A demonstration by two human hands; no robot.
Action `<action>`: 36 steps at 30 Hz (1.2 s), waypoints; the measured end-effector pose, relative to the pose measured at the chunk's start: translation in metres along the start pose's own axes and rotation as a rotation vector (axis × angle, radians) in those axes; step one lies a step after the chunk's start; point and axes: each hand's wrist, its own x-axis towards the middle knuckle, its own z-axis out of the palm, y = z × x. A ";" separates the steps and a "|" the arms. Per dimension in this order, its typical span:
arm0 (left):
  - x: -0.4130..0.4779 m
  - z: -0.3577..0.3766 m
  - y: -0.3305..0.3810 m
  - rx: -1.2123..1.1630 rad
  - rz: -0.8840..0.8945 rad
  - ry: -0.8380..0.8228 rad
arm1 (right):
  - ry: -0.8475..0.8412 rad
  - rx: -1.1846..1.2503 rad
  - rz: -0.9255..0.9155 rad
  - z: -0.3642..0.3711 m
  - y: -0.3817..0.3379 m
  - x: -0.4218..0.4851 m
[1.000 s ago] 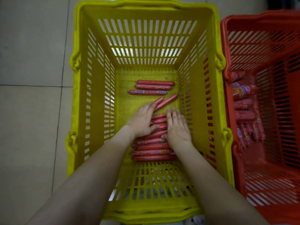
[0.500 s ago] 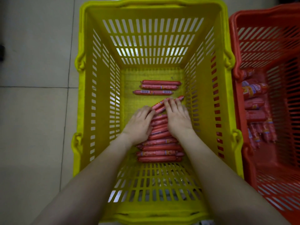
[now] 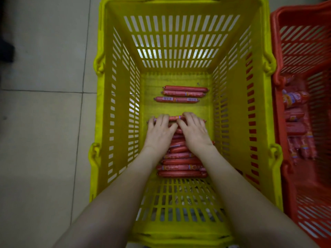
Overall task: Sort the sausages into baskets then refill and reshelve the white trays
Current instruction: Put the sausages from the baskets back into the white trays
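Both hands work low inside the yellow basket (image 3: pixel 116 122), the left hand (image 3: pixel 159 133) and the right hand (image 3: pixel 195 133) side by side on top of the row of sausages (image 3: pixel 180 161) lying crosswise on its bottom. Each grip is hooked, fingers curled over the far sausage (image 3: pixel 174 118) at the row's outer edge, so both are grasping that one piece rather than lying released. The likely trouble is rolling: these are slim, round sticks in what looks like slick, glossy red film, and uneven pull from the two hands could skew the far sausage or let it slip away toward the three loose sausages (image 3: pixel 182 93) near the far wall. Pressing down too hard might also make the packed row buckle and ride up over itself. A mix-up seems possible too, since the red basket (image 3: pixel 304 42) just beside holds plumper sausages (image 3: pixel 295 99) with brighter labels. The sticks have pinched ends and small printed labels. Both baskets are hard moulded plastic with slotted walls, standing on the pale tiled floor (image 3: pixel 44 140). No white trays are in view
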 end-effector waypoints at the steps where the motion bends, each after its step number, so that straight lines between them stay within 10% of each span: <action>1: 0.004 0.001 0.001 -0.041 0.005 -0.089 | -0.030 0.001 0.010 -0.001 0.002 0.000; 5: 0.011 0.008 0.007 -0.119 -0.087 -0.352 | -0.111 -0.085 0.074 0.002 0.005 0.003; 13: 0.005 -0.043 0.033 -0.217 -0.120 -0.144 | 0.083 -0.115 0.200 -0.057 0.000 -0.034; 25: -0.094 -0.250 0.199 -0.539 0.407 0.281 | 0.429 -0.023 0.444 -0.243 0.033 -0.319; 36: -0.188 -0.220 0.392 -0.274 1.021 0.014 | 0.406 0.300 0.894 -0.108 0.105 -0.594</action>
